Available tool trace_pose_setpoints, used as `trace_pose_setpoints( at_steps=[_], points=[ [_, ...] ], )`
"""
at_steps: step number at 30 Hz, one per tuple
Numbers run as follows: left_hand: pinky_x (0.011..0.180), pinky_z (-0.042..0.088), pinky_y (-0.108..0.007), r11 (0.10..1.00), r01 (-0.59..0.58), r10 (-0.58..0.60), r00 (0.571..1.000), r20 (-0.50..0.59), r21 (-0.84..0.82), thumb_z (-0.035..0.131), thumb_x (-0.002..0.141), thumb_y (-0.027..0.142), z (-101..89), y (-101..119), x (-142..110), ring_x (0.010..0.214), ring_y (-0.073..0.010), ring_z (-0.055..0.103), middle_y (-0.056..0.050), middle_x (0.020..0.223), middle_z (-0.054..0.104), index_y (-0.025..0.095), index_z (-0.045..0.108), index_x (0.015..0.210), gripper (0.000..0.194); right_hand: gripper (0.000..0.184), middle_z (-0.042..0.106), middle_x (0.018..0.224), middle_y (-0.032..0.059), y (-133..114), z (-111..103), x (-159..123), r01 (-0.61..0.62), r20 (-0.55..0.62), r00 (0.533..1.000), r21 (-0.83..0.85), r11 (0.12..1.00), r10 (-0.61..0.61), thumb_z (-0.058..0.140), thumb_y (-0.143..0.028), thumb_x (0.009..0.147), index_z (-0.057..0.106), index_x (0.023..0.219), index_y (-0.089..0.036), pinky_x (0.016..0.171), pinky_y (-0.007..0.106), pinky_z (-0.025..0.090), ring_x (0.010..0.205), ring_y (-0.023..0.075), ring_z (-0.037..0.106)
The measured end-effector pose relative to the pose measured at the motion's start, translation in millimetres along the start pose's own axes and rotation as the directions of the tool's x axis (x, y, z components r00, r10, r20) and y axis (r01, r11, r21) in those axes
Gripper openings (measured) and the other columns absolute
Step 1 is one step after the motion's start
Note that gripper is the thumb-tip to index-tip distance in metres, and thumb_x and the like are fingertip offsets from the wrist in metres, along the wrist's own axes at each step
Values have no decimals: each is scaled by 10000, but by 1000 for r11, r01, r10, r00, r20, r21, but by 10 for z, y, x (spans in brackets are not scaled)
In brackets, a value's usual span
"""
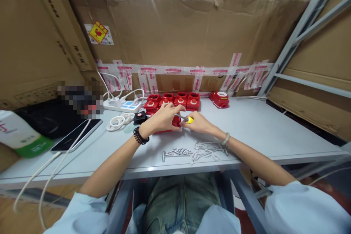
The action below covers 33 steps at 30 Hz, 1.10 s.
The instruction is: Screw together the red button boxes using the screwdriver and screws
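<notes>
My left hand [164, 117] is wrapped round a red housing [176, 120], most of it hidden behind the fingers. Between the fingers of my right hand [199, 121] is a screwdriver [189, 120] with a yellow handle; its metal shaft points left at the red housing. Just behind my hands stands a row of several similar red housings [193, 101], with round openings on top. Nearer me on the table lie a pile of small screws [179, 151], a metal T-shaped rod [163, 156] and a heap of thin silvery pieces with cords [207, 150].
Another red housing with a white ring [220, 99] sits at the back right. On the left are a power strip [123, 105], a coiled white cable [120, 121], a small black block [140, 117], a phone [77, 136] and a green-white packet [23, 133]. Cardboard [175, 33] walls the back.
</notes>
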<state>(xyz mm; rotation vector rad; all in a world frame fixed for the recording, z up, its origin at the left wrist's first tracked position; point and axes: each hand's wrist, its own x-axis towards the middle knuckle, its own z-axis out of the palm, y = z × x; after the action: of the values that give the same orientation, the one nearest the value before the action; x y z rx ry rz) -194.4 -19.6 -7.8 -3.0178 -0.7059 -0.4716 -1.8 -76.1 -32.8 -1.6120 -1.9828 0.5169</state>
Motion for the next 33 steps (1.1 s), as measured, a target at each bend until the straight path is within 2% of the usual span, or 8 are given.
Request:
trace_pose_setpoints(
  at_steps=[7,12,18,21,24,26,29,33],
  points=[
    [974,324,-451,1000,18,-18,1000,6,-5,773,708,381,14,51,14,1065,-308,512,-52,1038,695,221,415,1295,705,199,554,545,-1,55,128,7,-18,3,1000,150,988,18,619,-266,735,708,652,-108,514,238,305,536,91,415],
    [934,359,-433,998,41,-41,999,-11,56,782,690,446,3,15,6,1054,-317,520,-90,1066,656,201,435,1279,727,174,628,625,10,72,114,-7,14,-18,1000,217,976,-10,612,-200,684,746,754,-114,551,228,359,568,96,480],
    [942,351,-449,986,142,-133,986,-105,86,756,716,423,-157,-148,-43,1107,-335,505,-96,1113,635,205,414,1322,729,177,691,713,38,27,95,14,69,-39,997,-3,998,-69,626,-225,721,751,821,-149,609,249,370,646,132,557],
    [927,354,-437,979,197,-186,968,-170,51,745,739,403,-265,-218,-77,1116,-334,504,-87,1115,648,218,409,1328,703,250,723,810,54,-31,149,75,115,10,993,-126,985,-114,649,-281,753,751,955,-176,644,257,383,718,160,601],
    [923,357,-436,972,233,-220,952,-212,38,757,735,432,-323,-252,-103,1096,-330,516,-83,1127,651,227,417,1317,704,334,736,934,69,-88,203,135,176,118,982,-276,945,-148,669,-358,777,726,1070,-209,678,264,387,822,196,637],
    [914,363,-435,969,243,-229,950,-214,40,765,730,441,-326,-256,-109,1074,-325,526,-76,1108,658,230,417,1320,716,284,734,931,73,-111,222,163,196,179,974,-337,921,-141,639,-359,813,724,1039,-210,674,266,379,829,204,642],
    [905,370,-429,972,233,-221,953,-205,36,769,729,442,-307,-247,-104,1080,-324,523,-67,1091,666,245,407,1340,738,212,728,880,95,-108,208,174,193,197,972,-372,908,-126,593,-293,843,722,967,-179,661,276,364,802,212,638],
    [905,378,-433,977,209,-194,958,-209,50,762,739,442,-292,-222,-97,1100,-321,521,-89,1158,640,243,399,1357,744,208,726,894,107,-44,32,79,200,204,971,-388,900,-128,592,-274,848,709,974,-158,676,280,363,808,210,622]
  ],
)
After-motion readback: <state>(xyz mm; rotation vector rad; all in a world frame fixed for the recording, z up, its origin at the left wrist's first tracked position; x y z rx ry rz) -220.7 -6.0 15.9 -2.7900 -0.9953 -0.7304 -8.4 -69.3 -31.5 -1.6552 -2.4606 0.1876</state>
